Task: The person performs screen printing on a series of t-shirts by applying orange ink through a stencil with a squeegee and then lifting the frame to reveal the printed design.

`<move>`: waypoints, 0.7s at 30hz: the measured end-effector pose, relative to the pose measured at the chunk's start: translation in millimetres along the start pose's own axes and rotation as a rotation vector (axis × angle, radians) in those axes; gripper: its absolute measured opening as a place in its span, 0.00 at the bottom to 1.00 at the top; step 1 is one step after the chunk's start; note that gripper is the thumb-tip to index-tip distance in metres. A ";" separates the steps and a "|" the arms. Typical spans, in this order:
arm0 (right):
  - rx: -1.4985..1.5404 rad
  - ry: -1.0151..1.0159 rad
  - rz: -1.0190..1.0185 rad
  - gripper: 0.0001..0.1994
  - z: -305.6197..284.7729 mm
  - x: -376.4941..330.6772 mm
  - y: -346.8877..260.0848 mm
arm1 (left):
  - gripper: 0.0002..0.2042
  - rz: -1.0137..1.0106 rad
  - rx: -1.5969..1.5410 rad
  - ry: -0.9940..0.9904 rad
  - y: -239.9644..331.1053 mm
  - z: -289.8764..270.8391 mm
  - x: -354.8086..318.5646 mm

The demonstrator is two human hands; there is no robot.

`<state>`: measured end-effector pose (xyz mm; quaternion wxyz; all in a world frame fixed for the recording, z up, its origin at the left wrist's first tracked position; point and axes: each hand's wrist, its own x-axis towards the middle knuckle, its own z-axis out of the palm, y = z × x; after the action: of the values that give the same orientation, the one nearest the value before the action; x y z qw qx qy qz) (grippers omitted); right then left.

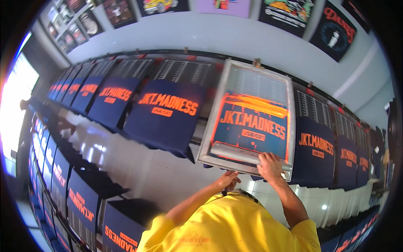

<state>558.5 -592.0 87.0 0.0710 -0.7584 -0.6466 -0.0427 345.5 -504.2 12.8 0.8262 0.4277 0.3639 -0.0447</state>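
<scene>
Right hand (270,166) grips squeegee (247,153); one screen frame (252,115).

A grey-framed printing screen (252,117), blue and orange, lies centre-right.

Bright yellow T-shirt (235,222), short sleeves ending above elbows; faint orange printed mark on left chest side, too blurred to make out; dark strap or collar edge at neckline. Forearms bare, no gloves, no watch or rings visible on left hand (228,180) or right hand (270,166)
</scene>
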 end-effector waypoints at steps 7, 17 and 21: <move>0.090 0.033 0.031 0.18 -14.2 28.4 39.8 | 0.23 0.017 0.041 -0.045 -1.3 22.2 13.2; 0.081 0.088 0.103 0.16 8.6 146.8 130.3 | 0.17 0.512 0.599 0.091 -73.3 10.9 69.0; 0.120 0.031 0.115 0.16 14.7 176.2 144.7 | 0.18 0.538 0.411 0.122 -43.1 26.1 46.1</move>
<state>729.1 -440.1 92.5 0.1283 -0.7879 -0.6021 -0.0115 377.3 -539.7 -36.1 0.6816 0.6677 0.2704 0.1282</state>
